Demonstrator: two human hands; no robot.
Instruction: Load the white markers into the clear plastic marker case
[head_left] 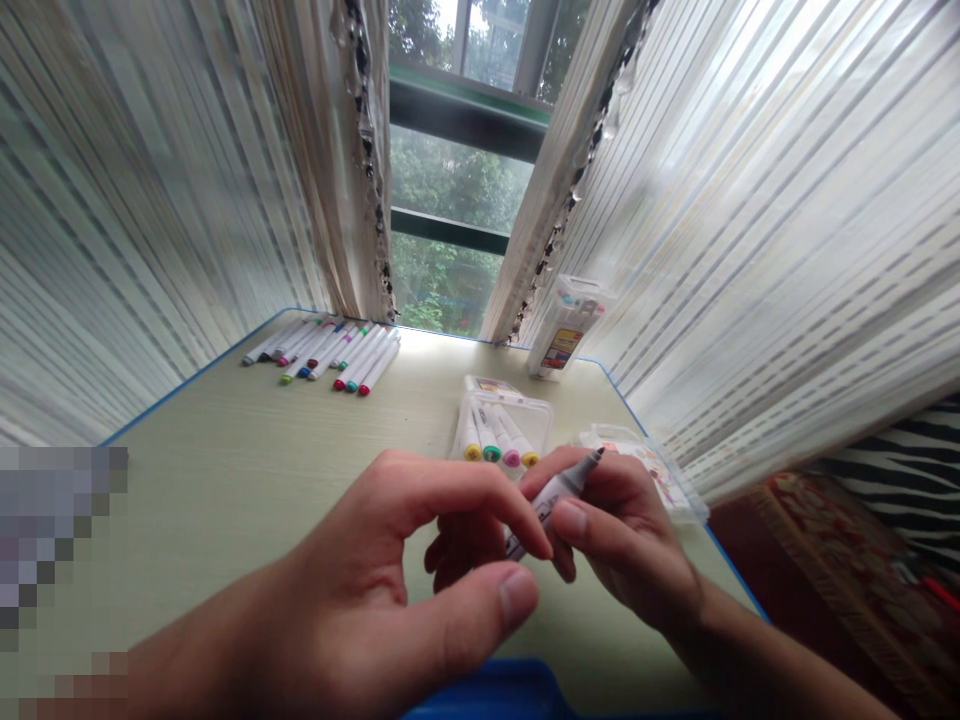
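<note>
Marker (564,486): uncapped, grey toward its dark tip, held aslant above the table (247,490), tip up and to the right. My right hand (645,525) grips it, thumb along the barrel. My left hand (367,570) is beside it, thumb and forefinger apart, other fingers curled behind; whether they touch the barrel's lower end, I cannot tell. Just beyond: open clear case (544,412) with markers showing yellow, green and pink ends. Right of that, a flat clear case (688,495), partly behind my hand. Farther back, an upright case (559,335); far left, loose markers (364,358) lying in a cluster. Behind, window (457,175) between pale curtains (247,150).
</note>
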